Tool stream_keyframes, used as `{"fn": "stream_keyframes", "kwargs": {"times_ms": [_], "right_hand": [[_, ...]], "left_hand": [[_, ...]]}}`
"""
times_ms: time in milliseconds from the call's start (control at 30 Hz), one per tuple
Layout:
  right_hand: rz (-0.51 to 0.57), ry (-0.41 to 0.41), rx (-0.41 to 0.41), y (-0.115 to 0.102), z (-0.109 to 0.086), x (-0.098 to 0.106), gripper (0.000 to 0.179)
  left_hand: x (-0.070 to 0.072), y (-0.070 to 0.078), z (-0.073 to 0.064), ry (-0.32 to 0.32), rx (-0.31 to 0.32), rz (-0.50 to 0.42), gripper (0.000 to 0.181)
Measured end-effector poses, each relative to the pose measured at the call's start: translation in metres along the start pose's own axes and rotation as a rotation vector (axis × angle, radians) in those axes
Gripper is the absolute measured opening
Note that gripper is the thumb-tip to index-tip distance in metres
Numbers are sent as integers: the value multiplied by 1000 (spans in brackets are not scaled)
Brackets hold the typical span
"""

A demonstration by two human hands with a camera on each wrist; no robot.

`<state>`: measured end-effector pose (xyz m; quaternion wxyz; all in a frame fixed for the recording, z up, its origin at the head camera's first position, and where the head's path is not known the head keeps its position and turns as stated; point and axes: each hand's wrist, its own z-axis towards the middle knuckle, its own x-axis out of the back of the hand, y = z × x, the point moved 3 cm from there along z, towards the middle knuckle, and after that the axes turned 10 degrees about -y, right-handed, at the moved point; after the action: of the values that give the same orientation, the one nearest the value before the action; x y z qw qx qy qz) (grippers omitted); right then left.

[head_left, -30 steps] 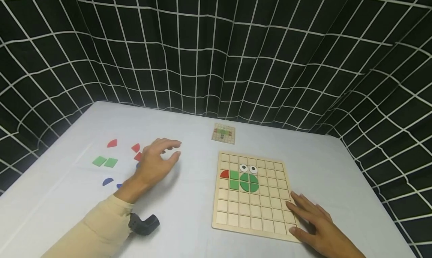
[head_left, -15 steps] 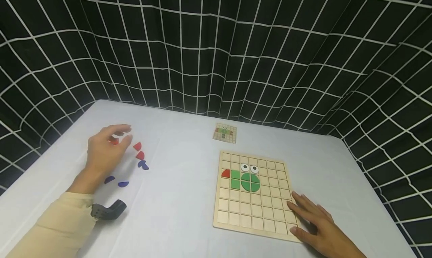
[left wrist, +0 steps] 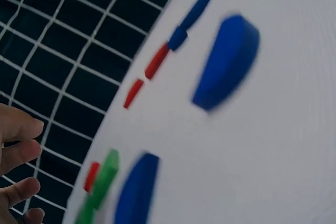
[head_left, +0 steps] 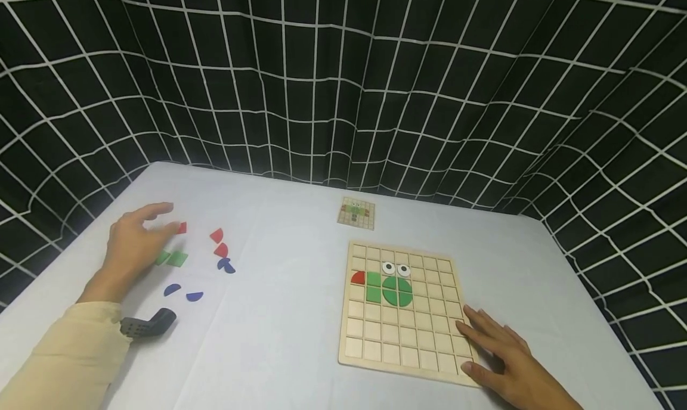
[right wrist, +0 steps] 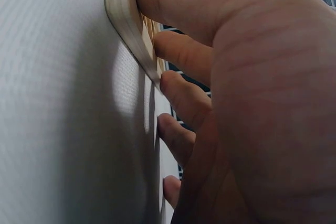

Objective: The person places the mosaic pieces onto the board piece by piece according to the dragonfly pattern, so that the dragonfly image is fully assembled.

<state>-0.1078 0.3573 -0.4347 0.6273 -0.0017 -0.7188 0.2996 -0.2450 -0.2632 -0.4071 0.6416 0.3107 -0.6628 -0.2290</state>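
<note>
2 green square tiles (head_left: 178, 258) lie on the worktop (head_left: 279, 291) near the left hand (head_left: 131, 243), its fingers parted and empty, while the right hand (head_left: 501, 353) rests relaxed fingers on the edge of the wooden grid board (head_left: 392, 332), apparently steadying it.

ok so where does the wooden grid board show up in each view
Head: wooden grid board below and right of centre, right hand at its right edge.
Left wrist: not in it.
Right wrist: only part of it, a corner and edge at the top, left of centre, by the fingers.
Shared landmark: the black curtain with white lines, in all three.
</note>
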Motion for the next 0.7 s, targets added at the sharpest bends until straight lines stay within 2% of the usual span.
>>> {"fn": "stream_keyframes", "kwargs": {"times_ms": [367,467,567,700], "right_hand": [[34,-12,-37,-2,1,-1,61],[21,-3,-24,-2,0,-1,61],[-1,4,-28,-2,-1,0,61],[-28,14,-21,-2,0,1,61]], "left_hand": [[-15,-25,13,-72,-50,51,57],[-18,-27,15,-61,-65,88,54],[-21,-27,15,-20,-84,109,47],[-25,-25,13,26,-83,98,41]]}}
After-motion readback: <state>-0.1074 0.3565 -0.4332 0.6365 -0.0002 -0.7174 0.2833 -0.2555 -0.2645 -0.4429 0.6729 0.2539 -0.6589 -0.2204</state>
